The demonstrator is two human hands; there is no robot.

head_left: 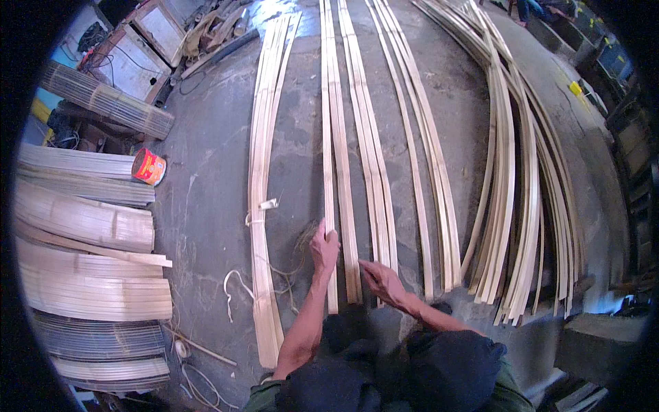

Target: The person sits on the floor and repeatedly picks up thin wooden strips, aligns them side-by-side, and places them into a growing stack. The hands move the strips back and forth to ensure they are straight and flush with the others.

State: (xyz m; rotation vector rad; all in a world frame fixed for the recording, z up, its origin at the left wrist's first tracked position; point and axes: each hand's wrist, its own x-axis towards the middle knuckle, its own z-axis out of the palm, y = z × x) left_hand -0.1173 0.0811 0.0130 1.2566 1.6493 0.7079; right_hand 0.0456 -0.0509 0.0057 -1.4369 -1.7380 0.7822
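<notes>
While the left hand [324, 246] grips one bamboo slat [329, 158] and the right hand [379, 278] rests open on the neighbouring slats [371, 158], sorting on the concrete floor [206, 206] looks under way; aligning ends likely next.

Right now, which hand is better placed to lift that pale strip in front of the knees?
Probably the left hand: it already rests on the pale strip; the right hand lies on the neighbouring strips.

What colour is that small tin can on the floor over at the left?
The tin can is red-orange with a pale band, lying on its side by the stacked slats; the head view shows it.
</notes>
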